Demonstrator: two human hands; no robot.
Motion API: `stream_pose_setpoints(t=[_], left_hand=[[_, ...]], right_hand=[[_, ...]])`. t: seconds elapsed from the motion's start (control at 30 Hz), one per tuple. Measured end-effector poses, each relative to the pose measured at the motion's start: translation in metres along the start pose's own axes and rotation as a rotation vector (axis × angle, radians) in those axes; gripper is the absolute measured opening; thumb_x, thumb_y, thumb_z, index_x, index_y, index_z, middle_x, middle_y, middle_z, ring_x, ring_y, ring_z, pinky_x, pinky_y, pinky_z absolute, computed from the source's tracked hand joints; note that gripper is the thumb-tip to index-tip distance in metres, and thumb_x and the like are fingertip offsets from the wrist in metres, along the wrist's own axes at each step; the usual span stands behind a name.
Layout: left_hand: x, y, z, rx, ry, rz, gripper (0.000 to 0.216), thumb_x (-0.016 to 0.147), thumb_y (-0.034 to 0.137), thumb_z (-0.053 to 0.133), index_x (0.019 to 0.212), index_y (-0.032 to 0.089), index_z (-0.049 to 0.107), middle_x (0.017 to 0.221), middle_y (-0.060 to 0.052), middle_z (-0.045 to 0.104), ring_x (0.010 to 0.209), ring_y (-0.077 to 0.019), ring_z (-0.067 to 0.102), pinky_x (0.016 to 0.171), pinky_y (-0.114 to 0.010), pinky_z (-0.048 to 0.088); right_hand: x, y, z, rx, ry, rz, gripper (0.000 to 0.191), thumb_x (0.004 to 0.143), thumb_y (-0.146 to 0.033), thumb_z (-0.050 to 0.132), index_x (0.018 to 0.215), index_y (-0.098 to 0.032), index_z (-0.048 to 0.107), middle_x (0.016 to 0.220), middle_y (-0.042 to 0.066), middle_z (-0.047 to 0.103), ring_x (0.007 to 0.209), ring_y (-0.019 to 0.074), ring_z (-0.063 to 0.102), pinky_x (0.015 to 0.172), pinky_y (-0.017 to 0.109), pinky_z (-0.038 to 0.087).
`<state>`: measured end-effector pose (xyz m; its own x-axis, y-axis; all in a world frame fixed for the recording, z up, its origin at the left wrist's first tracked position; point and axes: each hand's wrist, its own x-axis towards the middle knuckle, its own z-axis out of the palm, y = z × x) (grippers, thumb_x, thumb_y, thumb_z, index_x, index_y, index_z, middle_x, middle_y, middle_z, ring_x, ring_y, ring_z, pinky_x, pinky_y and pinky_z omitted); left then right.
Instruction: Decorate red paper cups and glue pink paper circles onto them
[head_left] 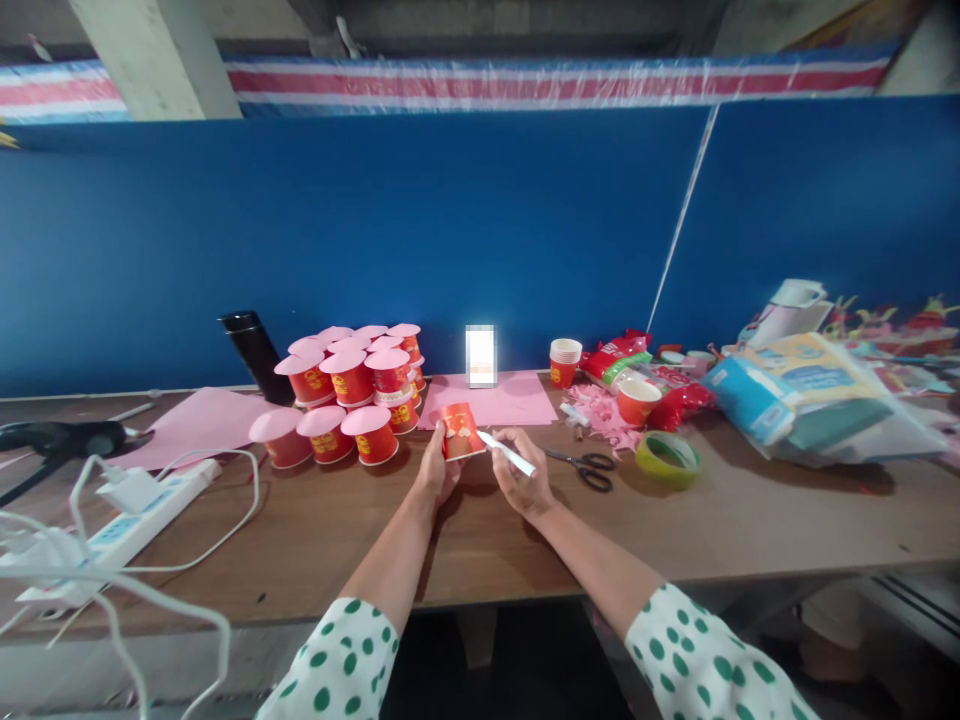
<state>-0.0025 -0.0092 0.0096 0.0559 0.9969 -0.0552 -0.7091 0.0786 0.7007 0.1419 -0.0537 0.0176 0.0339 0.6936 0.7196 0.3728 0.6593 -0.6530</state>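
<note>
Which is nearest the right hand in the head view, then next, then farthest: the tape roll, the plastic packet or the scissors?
From the right hand:
1. Scissors: just to its right.
2. Tape roll: farther right, past the scissors.
3. Plastic packet: toward the table's right end.

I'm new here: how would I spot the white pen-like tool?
Find the table below the blue partition. Midway along, the left hand holds a red cup; the right hand grips the white pen-like tool, tip toward the cup. Unlike the black scissors nearby, it's white and held.
</note>
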Motion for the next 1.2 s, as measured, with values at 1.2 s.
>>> stream_pose_setpoints(t=[1.2], left_hand=[[0.0012, -0.0026, -0.0006, 0.043, -0.009, 0.001, 0.035, 0.083, 0.048, 0.058, 0.083, 0.013, 0.061, 0.075, -0.005, 0.068, 0.066, -0.0147, 0.064, 0.071, -0.027, 0.051]], right_hand=[[-0.0012, -0.0004, 0.0036, 0.002, -0.122, -0.004, 0.012, 0.086, -0.027, 0.050, 0.087, -0.021, 0.060, 0.076, 0.002, 0.065, 0.063, 0.0143, 0.059, 0.054, 0.023, 0.046]])
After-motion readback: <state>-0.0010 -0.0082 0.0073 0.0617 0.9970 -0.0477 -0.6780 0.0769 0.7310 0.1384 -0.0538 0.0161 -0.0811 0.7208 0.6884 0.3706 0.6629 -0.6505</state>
